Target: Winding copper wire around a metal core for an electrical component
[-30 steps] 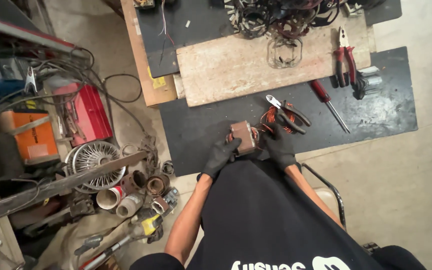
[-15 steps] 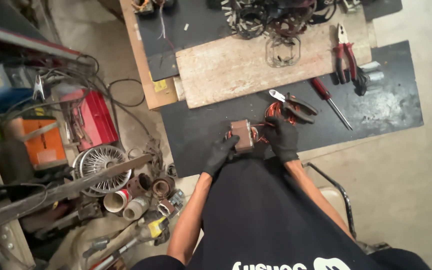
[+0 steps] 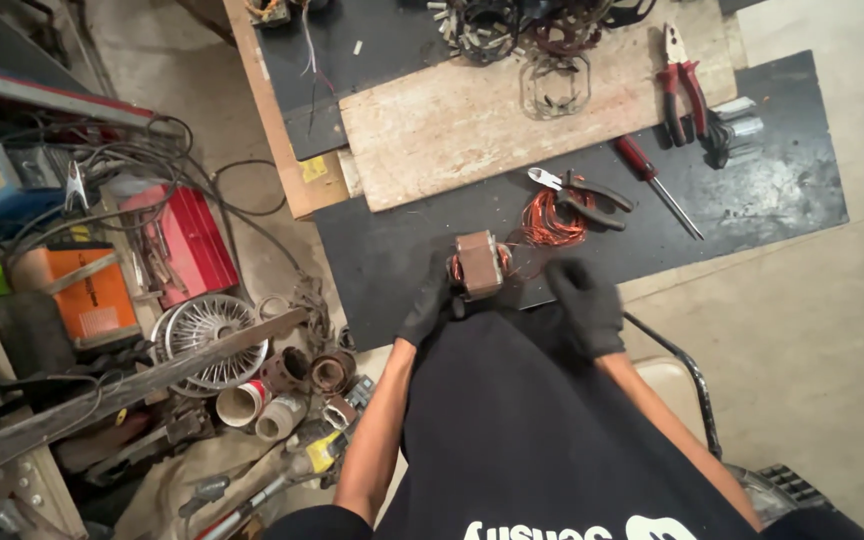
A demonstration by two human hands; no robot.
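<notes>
My left hand [image 3: 430,305], in a black glove, grips a small brown metal block with copper winding, a transformer core [image 3: 479,264], held at the near edge of the black bench top [image 3: 392,250]. My right hand [image 3: 584,303], also gloved, hovers just right of the core with curled fingers and holds nothing I can see. A tangle of loose copper wire [image 3: 550,222] lies on the bench just beyond the core. Black-handled pliers [image 3: 580,194] rest beside that wire.
A red-handled screwdriver [image 3: 655,183] and red pliers [image 3: 681,83] lie at the right of the bench. A bare wooden board [image 3: 452,130] lies further back, with wire coils [image 3: 512,25] behind it. Floor clutter at left: red toolbox [image 3: 192,240], fan grille [image 3: 202,330], pipe pieces [image 3: 282,390].
My right hand has come off the copper wire and drawn back toward me, to the right of the core. The left hand keeps its hold on the core.
</notes>
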